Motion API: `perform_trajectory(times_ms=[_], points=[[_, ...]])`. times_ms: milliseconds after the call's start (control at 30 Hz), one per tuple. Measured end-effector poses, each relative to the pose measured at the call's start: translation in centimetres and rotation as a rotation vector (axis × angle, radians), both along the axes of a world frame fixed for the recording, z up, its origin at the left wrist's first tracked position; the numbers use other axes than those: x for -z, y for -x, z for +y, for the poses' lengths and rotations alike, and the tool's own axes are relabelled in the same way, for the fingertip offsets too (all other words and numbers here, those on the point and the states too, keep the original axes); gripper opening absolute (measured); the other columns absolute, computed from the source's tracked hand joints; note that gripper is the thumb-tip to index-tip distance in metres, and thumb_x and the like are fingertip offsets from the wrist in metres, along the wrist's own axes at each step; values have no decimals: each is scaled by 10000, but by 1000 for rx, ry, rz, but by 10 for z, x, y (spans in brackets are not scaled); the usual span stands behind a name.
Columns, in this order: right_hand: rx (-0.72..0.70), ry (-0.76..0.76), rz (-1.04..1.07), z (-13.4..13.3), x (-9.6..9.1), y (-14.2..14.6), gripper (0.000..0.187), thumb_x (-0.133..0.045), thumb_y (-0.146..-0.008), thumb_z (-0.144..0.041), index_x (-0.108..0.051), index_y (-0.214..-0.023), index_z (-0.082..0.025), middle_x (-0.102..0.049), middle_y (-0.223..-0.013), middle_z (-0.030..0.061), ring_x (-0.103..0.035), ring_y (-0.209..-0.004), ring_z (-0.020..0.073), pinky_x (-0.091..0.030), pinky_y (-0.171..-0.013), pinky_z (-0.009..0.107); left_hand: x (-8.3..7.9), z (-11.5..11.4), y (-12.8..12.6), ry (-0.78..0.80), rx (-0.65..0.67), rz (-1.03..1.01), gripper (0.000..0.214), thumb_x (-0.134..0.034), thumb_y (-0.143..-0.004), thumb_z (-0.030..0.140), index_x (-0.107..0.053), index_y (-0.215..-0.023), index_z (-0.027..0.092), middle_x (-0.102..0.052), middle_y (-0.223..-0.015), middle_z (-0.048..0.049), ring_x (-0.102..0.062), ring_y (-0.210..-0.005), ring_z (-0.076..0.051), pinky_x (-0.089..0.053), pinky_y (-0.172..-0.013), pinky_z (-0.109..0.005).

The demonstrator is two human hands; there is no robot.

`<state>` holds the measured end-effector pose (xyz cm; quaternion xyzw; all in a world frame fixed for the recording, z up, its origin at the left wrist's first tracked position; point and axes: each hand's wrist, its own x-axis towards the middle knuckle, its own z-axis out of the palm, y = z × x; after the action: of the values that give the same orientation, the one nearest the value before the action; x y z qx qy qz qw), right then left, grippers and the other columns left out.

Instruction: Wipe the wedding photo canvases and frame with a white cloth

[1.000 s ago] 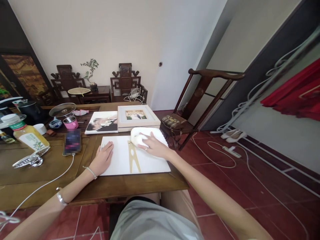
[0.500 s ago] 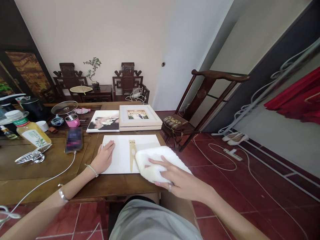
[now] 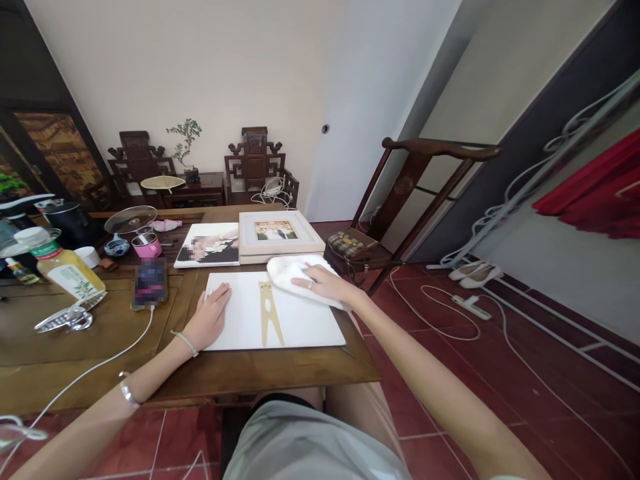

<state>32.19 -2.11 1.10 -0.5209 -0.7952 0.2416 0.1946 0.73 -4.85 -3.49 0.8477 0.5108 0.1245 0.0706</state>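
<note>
A white board (image 3: pixel 300 323) with a gold Y-shaped stand piece (image 3: pixel 268 309) lies flat on the wooden table (image 3: pixel 100 347) in front of me. My left hand (image 3: pixel 210 319) rests flat on the board's left edge, fingers stretched out. My right hand (image 3: pixel 325 283) presses a white cloth (image 3: pixel 287 271) onto the board's far right corner, fingers spread over the cloth. A ring shows on the right hand and bracelets on the left wrist.
Behind the board lie a white-framed photo (image 3: pixel 273 231) and a photo print (image 3: pixel 209 244). To the left are a phone (image 3: pixel 149 283) on a white cable, a juice bottle (image 3: pixel 63 268), a pink cup (image 3: pixel 145 245) and a hair clip (image 3: pixel 65 320). A dark wooden chair (image 3: pixel 400 200) stands right of the table.
My right hand has carried the cloth from the board's near right edge back up to its far right corner. The left hand has stayed on the board's left edge.
</note>
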Motion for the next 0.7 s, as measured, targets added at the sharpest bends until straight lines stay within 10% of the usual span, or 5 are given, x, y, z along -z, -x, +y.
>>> perform_trajectory(times_ms=[200,467,700], points=[[-70,30,40,-39,7,-5,548,-410,-800,-714,-547,-645,-207,-650,-1031,131,-238,-1363,361,-226,-1073,471,0,-2,-2,-11,-14,6,538,-280,-849,50,-392,-1362,167,-356,-1471,-126,-271,-1386,-226,-195,-1109,-538],[-216,179,7,-139,-18,-9,421,-466,-856,-561,-597,-667,-208,-509,-1348,97,-344,-1325,316,-228,-1099,470,1,-2,-2,-26,1,-3,536,-278,-857,55,-385,-1371,161,-357,-1468,-140,-278,-1382,-237,-186,-1106,-545],[-90,159,-15,-94,-10,-4,540,-427,-805,-684,-646,-763,-192,-620,-1160,134,-307,-1330,358,-271,-1058,460,5,0,1,-37,3,-1,543,-278,-855,56,-378,-1378,164,-354,-1470,-136,-274,-1383,-234,-187,-1106,-542]])
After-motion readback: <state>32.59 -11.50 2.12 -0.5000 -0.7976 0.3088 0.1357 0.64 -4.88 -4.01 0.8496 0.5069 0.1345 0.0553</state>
